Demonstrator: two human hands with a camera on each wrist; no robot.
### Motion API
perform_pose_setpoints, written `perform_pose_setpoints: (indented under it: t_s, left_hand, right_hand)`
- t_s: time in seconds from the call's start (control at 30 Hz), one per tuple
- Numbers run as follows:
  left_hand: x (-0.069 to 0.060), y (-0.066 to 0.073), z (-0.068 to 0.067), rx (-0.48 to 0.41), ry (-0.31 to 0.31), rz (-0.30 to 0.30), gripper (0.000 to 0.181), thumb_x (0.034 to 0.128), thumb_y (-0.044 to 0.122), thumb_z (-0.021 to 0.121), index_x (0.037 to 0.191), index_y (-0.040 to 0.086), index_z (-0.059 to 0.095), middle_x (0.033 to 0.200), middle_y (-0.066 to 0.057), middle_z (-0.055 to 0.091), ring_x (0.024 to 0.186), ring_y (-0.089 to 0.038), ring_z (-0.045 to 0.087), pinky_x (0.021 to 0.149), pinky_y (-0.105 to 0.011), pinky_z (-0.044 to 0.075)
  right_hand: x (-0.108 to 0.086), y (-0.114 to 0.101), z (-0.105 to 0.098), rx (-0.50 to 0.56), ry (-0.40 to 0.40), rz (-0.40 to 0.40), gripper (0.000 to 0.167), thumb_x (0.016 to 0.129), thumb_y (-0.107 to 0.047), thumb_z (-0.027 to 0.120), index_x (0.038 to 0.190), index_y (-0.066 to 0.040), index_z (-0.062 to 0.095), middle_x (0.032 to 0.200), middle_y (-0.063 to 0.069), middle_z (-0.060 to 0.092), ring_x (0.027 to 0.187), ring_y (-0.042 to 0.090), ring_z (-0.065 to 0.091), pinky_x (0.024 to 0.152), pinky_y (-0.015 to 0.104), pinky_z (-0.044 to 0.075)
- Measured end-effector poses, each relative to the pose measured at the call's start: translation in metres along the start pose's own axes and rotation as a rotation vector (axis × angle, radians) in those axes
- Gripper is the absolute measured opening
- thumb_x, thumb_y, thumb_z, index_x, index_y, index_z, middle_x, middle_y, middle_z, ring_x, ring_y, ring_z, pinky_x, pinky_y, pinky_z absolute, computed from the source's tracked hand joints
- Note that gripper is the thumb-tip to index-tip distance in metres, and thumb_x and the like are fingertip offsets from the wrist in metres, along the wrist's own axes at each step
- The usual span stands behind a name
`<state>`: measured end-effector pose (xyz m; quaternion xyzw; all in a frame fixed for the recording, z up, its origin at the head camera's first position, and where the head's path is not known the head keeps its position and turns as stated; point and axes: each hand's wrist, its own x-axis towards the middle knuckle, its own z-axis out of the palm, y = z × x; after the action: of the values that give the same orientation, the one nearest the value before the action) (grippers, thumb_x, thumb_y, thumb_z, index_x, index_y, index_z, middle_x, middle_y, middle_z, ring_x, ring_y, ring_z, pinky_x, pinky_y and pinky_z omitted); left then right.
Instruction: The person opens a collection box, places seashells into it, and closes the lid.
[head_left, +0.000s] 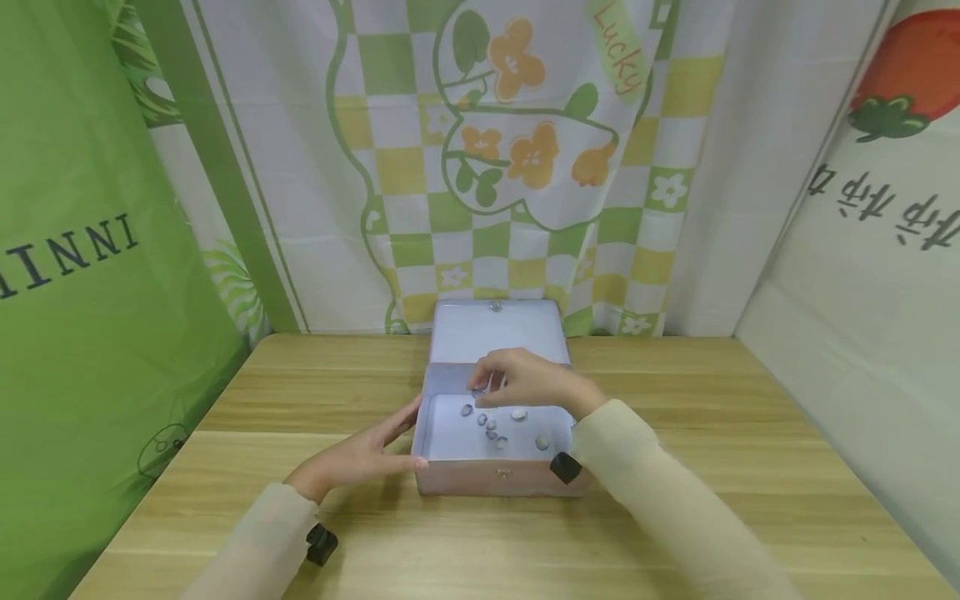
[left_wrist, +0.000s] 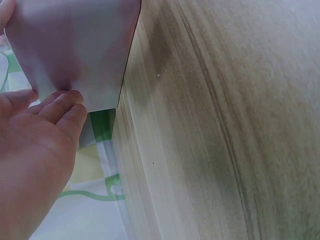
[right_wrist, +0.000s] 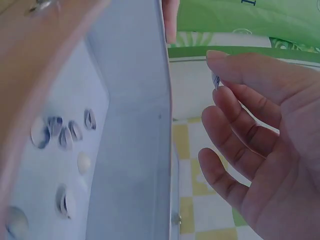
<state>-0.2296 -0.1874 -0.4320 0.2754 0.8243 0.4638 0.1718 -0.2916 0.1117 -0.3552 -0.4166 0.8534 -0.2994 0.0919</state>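
A pale lilac metal box [head_left: 480, 481] stands on the table with its lid tipped back. Inside it lie several small seashells [right_wrist: 65, 137], some white and some striped with purple. My right hand [head_left: 528, 379] is above the back part of the box, and in the right wrist view it pinches one small shell [right_wrist: 215, 80] between thumb and index finger. At the box's left side is my left hand [head_left: 360, 454], its fairly straight fingers touching the side wall [left_wrist: 75, 50] and its thumb at the front corner.
The opened lid [head_left: 498, 333] leans toward the patterned curtain [head_left: 525, 242] behind the table. Wooden tabletop [head_left: 712, 483] extends to both sides of the box. Green cloth [head_left: 97, 333] hangs at the left and white printed cloth [head_left: 862, 333] at the right.
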Motion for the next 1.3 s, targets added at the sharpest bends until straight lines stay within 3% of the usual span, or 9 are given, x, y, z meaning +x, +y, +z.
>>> perform_pose_setpoints:
  t_s: [0.17, 0.67, 0.9, 1.07, 1.3]
  left_hand:
    - [0.001, 0.000, 0.000, 0.005, -0.008, 0.008, 0.100, 0.0951, 0.033, 0.071, 0.163, 0.018, -0.001, 0.166, -0.013, 0.008, 0.150, -0.034, 0.016, 0.116, -0.061, 0.016]
    - [0.001, 0.001, 0.000, 0.013, -0.007, 0.017, 0.098, 0.0956, 0.032, 0.071, 0.163, 0.016, 0.000, 0.166, -0.015, 0.010, 0.149, -0.035, 0.016, 0.116, -0.060, 0.016]
    - [0.000, 0.003, 0.000, 0.016, 0.000, 0.001, 0.100, 0.0948, 0.034, 0.071, 0.162, 0.015, 0.001, 0.165, -0.016, 0.011, 0.149, -0.034, 0.017, 0.116, -0.060, 0.016]
    - [0.000, 0.002, 0.000, 0.017, 0.000, -0.002, 0.100, 0.0942, 0.034, 0.072, 0.163, 0.017, 0.001, 0.166, -0.014, 0.011, 0.149, -0.032, 0.017, 0.117, -0.059, 0.016]
    - [0.000, 0.000, -0.001, -0.005, -0.005, -0.011, 0.098, 0.0954, 0.030, 0.071, 0.163, 0.021, 0.001, 0.166, -0.013, 0.009, 0.150, -0.032, 0.015, 0.116, -0.061, 0.015]
  right_hand:
    - [0.009, -0.004, 0.010, 0.029, -0.037, 0.013, 0.019, 0.091, -0.020, 0.076, 0.110, -0.015, 0.071, 0.107, -0.004, 0.067, 0.093, 0.010, 0.062, 0.082, 0.027, 0.054]
    - [0.020, 0.001, 0.024, -0.018, -0.131, 0.091, 0.022, 0.091, -0.022, 0.076, 0.111, -0.012, 0.071, 0.099, -0.012, 0.064, 0.093, 0.010, 0.060, 0.079, 0.027, 0.053]
    - [0.019, 0.002, 0.026, -0.001, -0.126, 0.096, 0.025, 0.090, -0.021, 0.077, 0.112, -0.010, 0.071, 0.096, -0.008, 0.064, 0.090, 0.012, 0.061, 0.076, 0.027, 0.054]
    - [0.017, 0.002, 0.026, 0.023, -0.130, 0.113, 0.022, 0.091, -0.022, 0.077, 0.111, -0.017, 0.070, 0.097, -0.008, 0.064, 0.093, 0.016, 0.062, 0.074, 0.026, 0.055]
    - [0.014, 0.002, 0.021, 0.027, -0.106, 0.062, 0.019, 0.092, -0.020, 0.075, 0.110, -0.017, 0.070, 0.103, -0.002, 0.068, 0.096, 0.019, 0.062, 0.073, 0.027, 0.056]
